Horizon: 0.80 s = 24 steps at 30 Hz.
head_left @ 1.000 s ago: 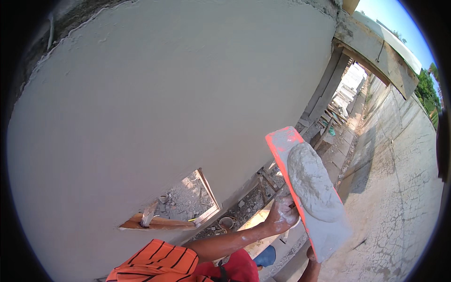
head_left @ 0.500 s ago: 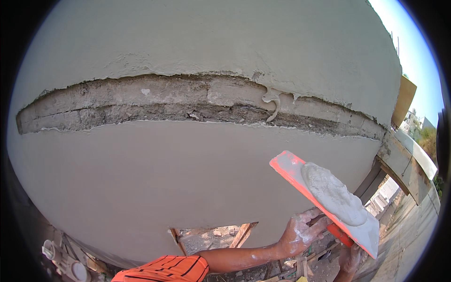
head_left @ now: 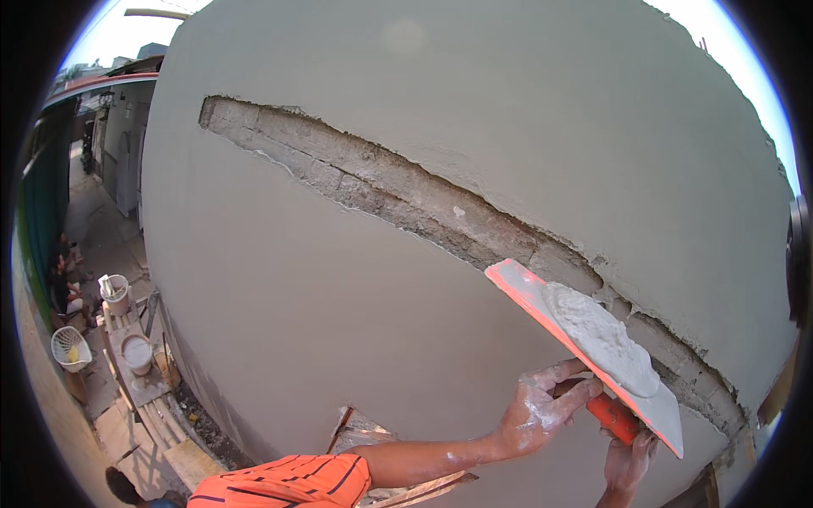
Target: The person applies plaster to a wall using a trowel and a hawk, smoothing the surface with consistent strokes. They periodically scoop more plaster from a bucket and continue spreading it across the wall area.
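A long orange plastering float (head_left: 525, 292) is tilted in front of the wall, its grey-smeared face carrying a thick heap of wet plaster (head_left: 601, 339). My left hand (head_left: 538, 411), spotted with plaster, has its fingers bent in against the back of the float, at the upper end of the orange handle (head_left: 613, 417). Lower down, my right hand (head_left: 628, 464) is closed round the handle's other end, partly hidden by the float. Behind the float, a rough recessed strip (head_left: 373, 182) of bare masonry cuts slantwise across the smooth grey plastered wall (head_left: 339, 279).
Down at the left, buckets (head_left: 137, 354) stand on a plank platform (head_left: 165, 423), with a white basket (head_left: 71, 349) beside it. People sit in the passage at the far left; another person's head (head_left: 123, 484) shows below. A wood-framed opening (head_left: 364, 430) lies low in the wall.
My view has turned left and tilted, bringing the passage and buckets into sight, and the recessed strip now runs diagonally. Both hands still hold the loaded float at nearly the same place in view.
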Motion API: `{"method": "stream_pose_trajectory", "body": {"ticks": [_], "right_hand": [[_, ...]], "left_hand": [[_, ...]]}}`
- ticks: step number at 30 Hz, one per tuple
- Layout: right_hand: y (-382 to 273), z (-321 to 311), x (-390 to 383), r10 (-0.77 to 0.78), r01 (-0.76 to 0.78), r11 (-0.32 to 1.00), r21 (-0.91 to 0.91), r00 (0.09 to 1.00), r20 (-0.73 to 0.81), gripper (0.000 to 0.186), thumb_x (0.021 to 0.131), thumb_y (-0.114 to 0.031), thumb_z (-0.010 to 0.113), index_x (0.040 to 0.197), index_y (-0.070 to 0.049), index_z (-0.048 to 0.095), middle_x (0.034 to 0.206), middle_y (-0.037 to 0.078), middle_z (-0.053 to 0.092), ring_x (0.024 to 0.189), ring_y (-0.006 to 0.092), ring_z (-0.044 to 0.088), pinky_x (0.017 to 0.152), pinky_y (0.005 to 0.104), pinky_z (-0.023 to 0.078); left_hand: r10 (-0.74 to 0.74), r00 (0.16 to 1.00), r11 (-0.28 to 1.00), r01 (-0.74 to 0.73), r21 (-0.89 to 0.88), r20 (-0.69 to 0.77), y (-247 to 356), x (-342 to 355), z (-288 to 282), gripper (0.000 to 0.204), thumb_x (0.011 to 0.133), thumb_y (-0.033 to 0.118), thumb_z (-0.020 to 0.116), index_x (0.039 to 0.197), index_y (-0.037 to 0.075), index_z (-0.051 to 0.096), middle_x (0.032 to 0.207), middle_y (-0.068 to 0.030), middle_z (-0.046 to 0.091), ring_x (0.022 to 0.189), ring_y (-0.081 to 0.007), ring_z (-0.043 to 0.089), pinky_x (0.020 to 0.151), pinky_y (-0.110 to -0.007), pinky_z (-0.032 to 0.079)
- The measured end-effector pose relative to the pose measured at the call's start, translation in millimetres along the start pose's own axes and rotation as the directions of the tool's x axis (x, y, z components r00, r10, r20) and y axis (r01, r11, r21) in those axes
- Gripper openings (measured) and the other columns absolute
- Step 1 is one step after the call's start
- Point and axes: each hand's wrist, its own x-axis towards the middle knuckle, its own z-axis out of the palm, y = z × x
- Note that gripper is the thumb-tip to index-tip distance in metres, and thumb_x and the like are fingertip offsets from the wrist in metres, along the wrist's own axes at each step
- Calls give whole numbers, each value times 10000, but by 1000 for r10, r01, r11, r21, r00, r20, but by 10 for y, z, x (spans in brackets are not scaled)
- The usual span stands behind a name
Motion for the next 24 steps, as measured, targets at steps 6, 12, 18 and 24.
{"method": "stream_pose_trajectory", "body": {"ticks": [6, 12, 18, 24], "right_hand": [[210, 691, 623, 37, -79, 978, 192, 976, 213, 578, 880, -284, 632, 1337, -29, 386, 1253, 127, 517, 1056, 300, 594, 755, 441, 572], [278, 1544, 1085, 19, -83, 978, 189, 947, 320, 603, 878, -301, 621, 1334, -5, 361, 1232, 150, 518, 1038, 277, 602, 775, 384, 573], [248, 2453, 1310, -40, -6, 986, 169, 963, 266, 572, 892, -290, 617, 1319, 9, 380, 1222, 134, 520, 1040, 255, 597, 815, 368, 558], [348, 3121, 1532, -22, -38, 977, 210, 961, 275, 513, 917, -253, 590, 1311, 7, 388, 1236, 129, 504, 1083, 252, 573, 821, 375, 558]], "left_hand": [[229, 957, 973, -221, 65, -176, 258, 138, -407, 368, 895, 215, 650, 1165, -29, 601, 935, -53, 665, 708, -71, 549, 503, -221, 450], [373, 899, 928, -359, 102, -229, 765, 314, -957, 315, 883, 208, 651, 1087, -31, 624, 896, -48, 643, 776, -70, 567, 523, -211, 466], [364, 916, 930, -367, 18, -165, 1374, 353, -1620, 275, 878, 206, 646, 1069, 7, 638, 818, 0, 605, 772, -54, 556, 509, -200, 444], [417, 886, 907, -419, 36, -203, 1829, 312, -2088, 302, 878, 214, 646, 1089, -1, 628, 819, 9, 592, 734, -46, 531, 497, -197, 432]]}}
